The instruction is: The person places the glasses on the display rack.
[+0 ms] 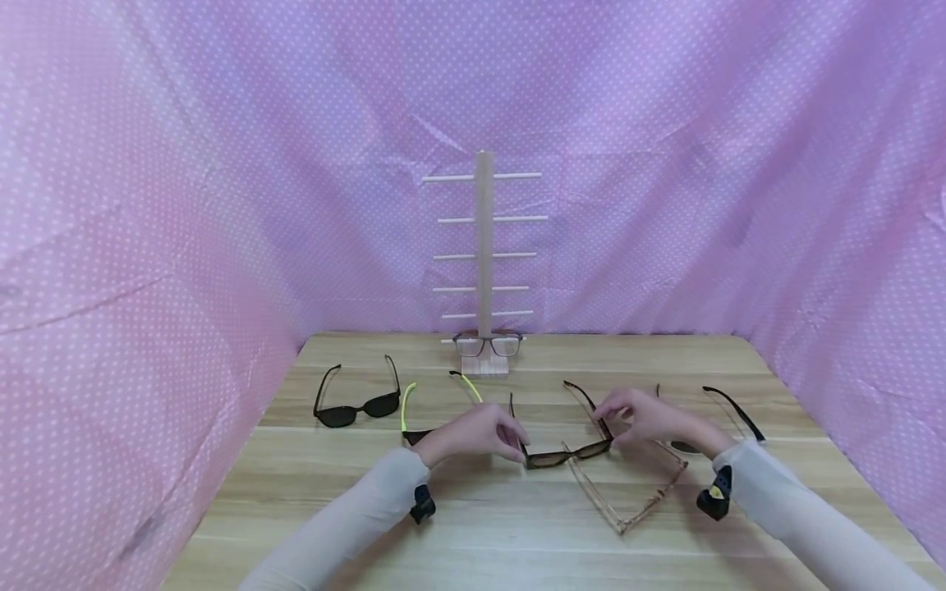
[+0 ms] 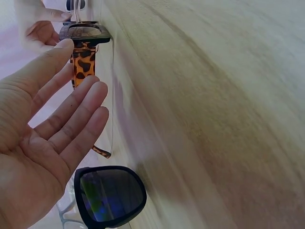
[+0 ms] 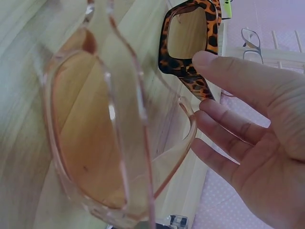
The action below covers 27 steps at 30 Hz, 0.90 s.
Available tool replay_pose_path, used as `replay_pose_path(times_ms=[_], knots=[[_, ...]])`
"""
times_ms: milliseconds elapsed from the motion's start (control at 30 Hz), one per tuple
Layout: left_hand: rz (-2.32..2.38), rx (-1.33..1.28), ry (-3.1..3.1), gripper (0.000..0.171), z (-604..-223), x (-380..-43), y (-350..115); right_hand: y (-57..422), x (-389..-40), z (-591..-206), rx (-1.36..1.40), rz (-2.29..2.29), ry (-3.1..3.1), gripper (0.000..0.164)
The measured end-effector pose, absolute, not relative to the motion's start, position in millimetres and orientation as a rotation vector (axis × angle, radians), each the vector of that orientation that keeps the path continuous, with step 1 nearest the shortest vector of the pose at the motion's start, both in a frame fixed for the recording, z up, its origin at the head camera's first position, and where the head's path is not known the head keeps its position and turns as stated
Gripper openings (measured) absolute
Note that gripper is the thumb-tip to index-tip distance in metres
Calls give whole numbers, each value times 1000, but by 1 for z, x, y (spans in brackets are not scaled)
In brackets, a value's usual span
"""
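Both hands are at a pair of tortoiseshell sunglasses, lenses facing the front of the table and temples unfolded toward the back. My left hand pinches one front corner by the hinge, with the thumb on the near side and the index finger behind the patterned temple. At the opposite corner, my right hand pinches the frame between thumb and index finger, its other fingers loosely extended. Clear pinkish glasses with tinted lenses lie beside and partly under the right hand, their temples overlapping the sunglasses in the head view.
Behind stands a wooden display rack with several pairs of pegs; clear-lensed glasses sit on its lowest level. Black sunglasses lie at left. Sunglasses with yellow-green temples are beside the left wrist, another dark pair behind the right wrist.
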<state>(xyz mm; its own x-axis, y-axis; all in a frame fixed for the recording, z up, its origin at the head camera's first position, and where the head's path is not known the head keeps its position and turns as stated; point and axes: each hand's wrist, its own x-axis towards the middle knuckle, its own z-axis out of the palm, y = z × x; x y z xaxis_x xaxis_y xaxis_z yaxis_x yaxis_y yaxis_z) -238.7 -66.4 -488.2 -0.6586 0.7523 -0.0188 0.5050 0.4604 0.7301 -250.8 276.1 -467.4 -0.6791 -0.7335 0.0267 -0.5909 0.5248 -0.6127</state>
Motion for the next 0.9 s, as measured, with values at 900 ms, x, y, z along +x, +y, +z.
replay_pose_path(times_ms=[900], knots=[[1006, 1030, 2406, 16, -498, -237, -56, 275, -242, -479, -1209, -830, 2676, 23]])
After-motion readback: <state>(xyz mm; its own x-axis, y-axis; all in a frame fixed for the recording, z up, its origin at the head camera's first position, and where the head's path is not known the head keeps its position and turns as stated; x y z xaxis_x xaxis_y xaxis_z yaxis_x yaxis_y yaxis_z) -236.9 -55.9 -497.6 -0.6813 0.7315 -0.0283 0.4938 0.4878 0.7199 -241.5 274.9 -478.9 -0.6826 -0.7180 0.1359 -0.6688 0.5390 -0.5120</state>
